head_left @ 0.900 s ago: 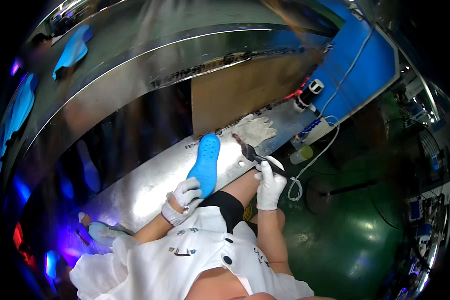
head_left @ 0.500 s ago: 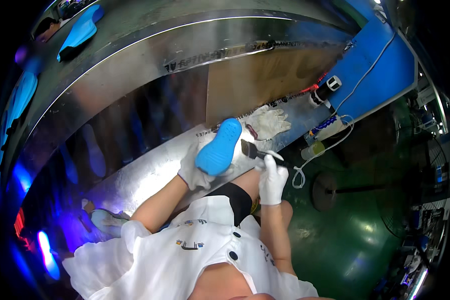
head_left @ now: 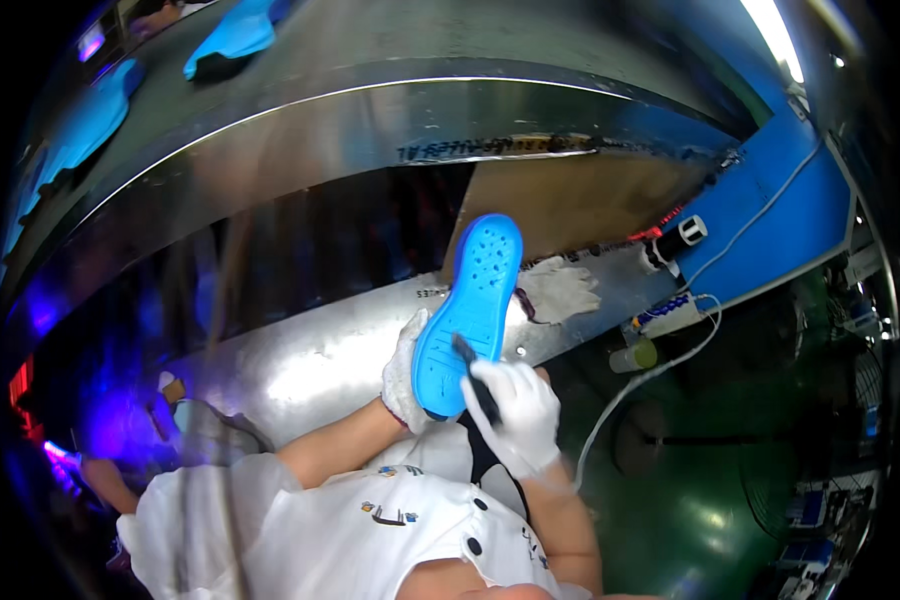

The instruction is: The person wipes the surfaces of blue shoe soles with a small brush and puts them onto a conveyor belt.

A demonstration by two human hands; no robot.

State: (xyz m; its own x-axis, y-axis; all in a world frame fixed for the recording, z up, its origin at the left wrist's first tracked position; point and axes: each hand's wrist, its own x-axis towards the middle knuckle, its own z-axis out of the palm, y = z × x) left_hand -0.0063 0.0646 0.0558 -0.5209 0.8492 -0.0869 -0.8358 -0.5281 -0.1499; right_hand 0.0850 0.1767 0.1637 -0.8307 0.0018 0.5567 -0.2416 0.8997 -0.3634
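A bright blue shoe sole with small round holes is lifted off the steel bench, its toe pointing up and away. My left hand, in a white glove, grips the sole at its heel from the left side. My right hand, also gloved white, holds a dark pen-like tool whose tip touches the sole's lower part. A thin white cable runs from that hand down to the right.
A steel bench lies under my hands, a curved metal conveyor housing behind it with more blue soles on top. A spare white glove, a small yellow bottle, a power strip and green floor sit right.
The sole was lying on the bench under my left hand; now it is raised and turned toe-up, and my right hand has brought the tool onto it.
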